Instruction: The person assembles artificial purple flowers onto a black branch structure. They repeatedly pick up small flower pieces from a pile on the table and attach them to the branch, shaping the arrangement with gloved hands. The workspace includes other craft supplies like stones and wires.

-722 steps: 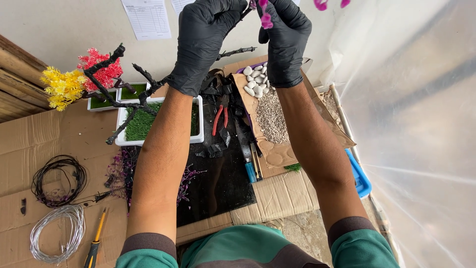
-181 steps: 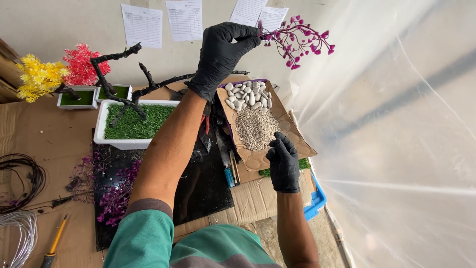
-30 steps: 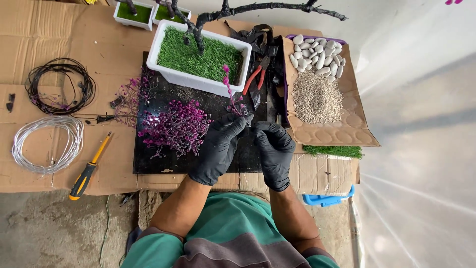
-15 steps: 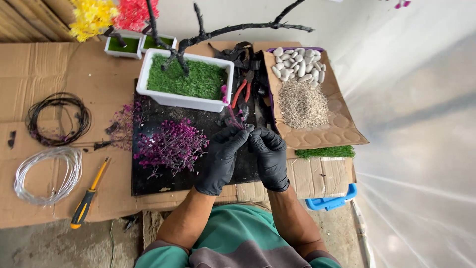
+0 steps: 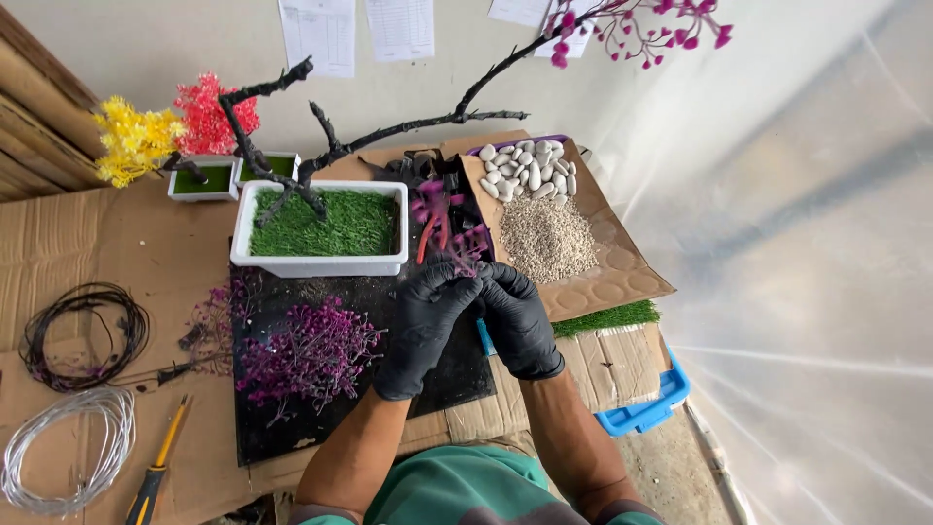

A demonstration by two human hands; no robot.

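Both hands wear black gloves and meet over the black mat (image 5: 457, 365). My left hand (image 5: 426, 326) and my right hand (image 5: 517, 316) pinch a small sprig of purple artificial blossoms (image 5: 465, 251) between their fingertips. Just beyond them stands a white rectangular planter (image 5: 316, 261) filled with green fake grass, from which a black artificial tree trunk (image 5: 389, 131) branches upward. One branch tip carries pink blossoms (image 5: 651, 21) at the top. A loose heap of purple blossom sprigs (image 5: 306, 355) lies on the mat left of my left hand.
A cardboard tray (image 5: 607, 272) holds white pebbles (image 5: 525, 170) and gravel (image 5: 549, 238). Red-handled pliers (image 5: 428, 238) lie by the planter. Black wire coil (image 5: 83, 335), silver wire coil (image 5: 58, 452) and a yellow-handled screwdriver (image 5: 155, 472) lie left. Small yellow and red trees (image 5: 165, 131) stand behind.
The view has tilted up, showing the whole tree and the wall. My hands have lifted slightly off the mat with a purple sprig held between them.
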